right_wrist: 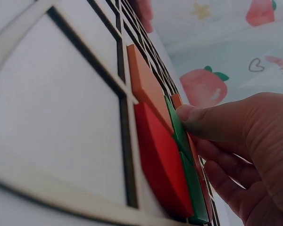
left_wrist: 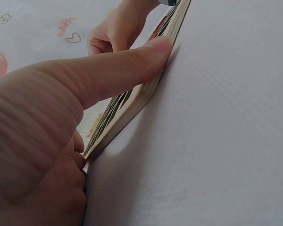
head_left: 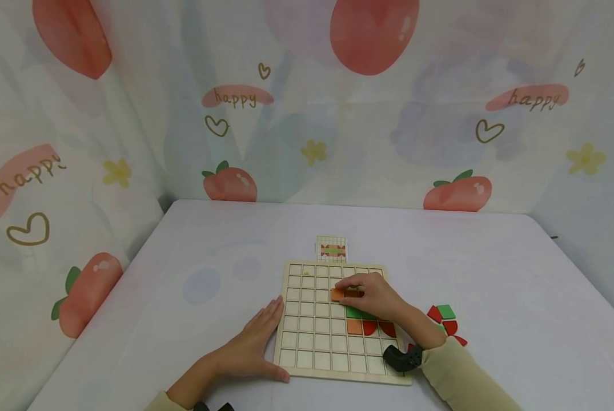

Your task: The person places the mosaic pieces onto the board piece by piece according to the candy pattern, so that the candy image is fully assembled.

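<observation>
A wooden grid board [head_left: 321,342] lies flat on the table. My left hand [head_left: 250,348] is beside its near-left corner, fairly straight fingers along the left edge and the thumb at the near edge. Over the upper middle cells, my right hand [head_left: 373,297] pinches an orange square tile [head_left: 337,295] between thumb and fingers. Just below that hand, green tiles [head_left: 355,313] form a row. Under them sit a lighter orange square [head_left: 354,326] and two red curved pieces [head_left: 369,327]. More tiles are partly hidden beneath the right hand.
Behind the board stands a small pattern card [head_left: 331,249] printed with a coloured grid design. Loose red pieces [head_left: 450,327] and a green piece [head_left: 446,311] lie on the table to the right, near the right forearm. A printed curtain [head_left: 296,131] hangs behind.
</observation>
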A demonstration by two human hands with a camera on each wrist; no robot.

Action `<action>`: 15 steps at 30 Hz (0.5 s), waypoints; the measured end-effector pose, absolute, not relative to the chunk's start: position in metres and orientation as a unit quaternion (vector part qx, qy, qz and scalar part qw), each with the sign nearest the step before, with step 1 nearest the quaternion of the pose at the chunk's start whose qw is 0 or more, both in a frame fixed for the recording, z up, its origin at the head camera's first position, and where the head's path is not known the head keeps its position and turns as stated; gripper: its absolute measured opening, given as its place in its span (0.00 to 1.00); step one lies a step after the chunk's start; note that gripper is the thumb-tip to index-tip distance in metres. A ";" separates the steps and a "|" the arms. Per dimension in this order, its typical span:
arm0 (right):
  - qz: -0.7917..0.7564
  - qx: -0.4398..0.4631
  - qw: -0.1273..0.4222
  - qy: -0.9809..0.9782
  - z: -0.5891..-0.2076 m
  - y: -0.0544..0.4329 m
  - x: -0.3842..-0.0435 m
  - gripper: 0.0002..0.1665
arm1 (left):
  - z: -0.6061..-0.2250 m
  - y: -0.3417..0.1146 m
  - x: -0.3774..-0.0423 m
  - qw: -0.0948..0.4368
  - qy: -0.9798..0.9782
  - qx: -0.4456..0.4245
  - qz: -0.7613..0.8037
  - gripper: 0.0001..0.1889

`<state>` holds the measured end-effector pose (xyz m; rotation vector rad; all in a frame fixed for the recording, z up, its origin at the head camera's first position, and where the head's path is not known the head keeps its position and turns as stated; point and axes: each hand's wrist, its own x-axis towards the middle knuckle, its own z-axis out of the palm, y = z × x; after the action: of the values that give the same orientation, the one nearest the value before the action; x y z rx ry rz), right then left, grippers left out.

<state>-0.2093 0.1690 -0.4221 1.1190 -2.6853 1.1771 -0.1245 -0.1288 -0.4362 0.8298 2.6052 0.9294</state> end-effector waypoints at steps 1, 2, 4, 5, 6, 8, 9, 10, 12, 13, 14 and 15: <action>0.376 0.357 0.002 -0.855 -0.422 0.169 -0.209 0.17 | -0.436 -0.129 -0.124 0.126 0.895 0.286 0.319 0.67; 0.376 0.357 0.003 -0.855 -0.423 0.169 -0.210 0.17 | -0.436 -0.129 -0.124 0.126 0.895 0.286 0.319 0.67; 0.376 0.356 0.003 -0.856 -0.423 0.169 -0.210 0.16 | -0.436 -0.129 -0.124 0.125 0.895 0.287 0.318 0.67; 0.376 0.354 0.002 -0.856 -0.422 0.168 -0.209 0.16 | -0.436 -0.129 -0.124 0.125 0.895 0.287 0.319 0.67; 0.374 0.353 0.002 -0.857 -0.422 0.168 -0.209 0.16 | -0.436 -0.129 -0.124 0.126 0.895 0.286 0.319 0.67; 0.370 0.353 0.000 -0.859 -0.421 0.168 -0.209 0.17 | -0.436 -0.129 -0.124 0.126 0.895 0.286 0.319 0.67; 0.369 0.352 -0.002 -0.860 -0.421 0.168 -0.208 0.17 | -0.436 -0.129 -0.124 0.125 0.895 0.286 0.319 0.67; 0.369 0.351 -0.004 -0.861 -0.420 0.168 -0.208 0.17 | -0.436 -0.129 -0.124 0.126 0.895 0.286 0.318 0.67; 0.367 0.351 -0.007 -0.861 -0.420 0.167 -0.207 0.17 | -0.436 -0.129 -0.124 0.126 0.896 0.285 0.317 0.67; 0.367 0.350 -0.009 -0.862 -0.419 0.167 -0.207 0.16 | -0.436 -0.129 -0.124 0.126 0.896 0.285 0.317 0.67; 0.368 0.349 -0.010 -0.862 -0.419 0.167 -0.207 0.16 | -0.436 -0.129 -0.124 0.126 0.896 0.285 0.316 0.67; 0.368 0.348 -0.011 -0.862 -0.419 0.167 -0.207 0.16 | -0.436 -0.129 -0.124 0.126 0.896 0.284 0.316 0.67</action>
<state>-0.2070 0.1665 -0.4192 1.1008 -2.7280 1.1639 -0.1240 -0.1290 -0.4361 0.8280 2.6098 0.9201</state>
